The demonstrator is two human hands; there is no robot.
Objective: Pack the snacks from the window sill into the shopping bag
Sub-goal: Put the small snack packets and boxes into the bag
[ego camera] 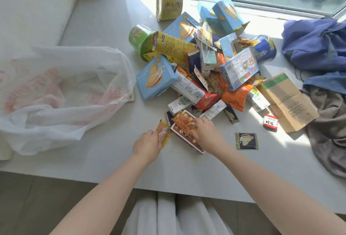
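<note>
Snacks (206, 62): mid-sill (104, 28) | shopping bag (61, 92): left edge, mouth toward pile; left hand (148, 145) nearer, pinching orange sachet (163, 134) | right hand (206, 131): pinching orange packet (184, 122)

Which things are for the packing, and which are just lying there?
For the job: white plastic shopping bag; heap of snack boxes, tubs and packets; small orange packet in the left hand; dark red box under the right hand.
Just lying about: crumpled blue cloth; crumpled grey cloth.
</note>
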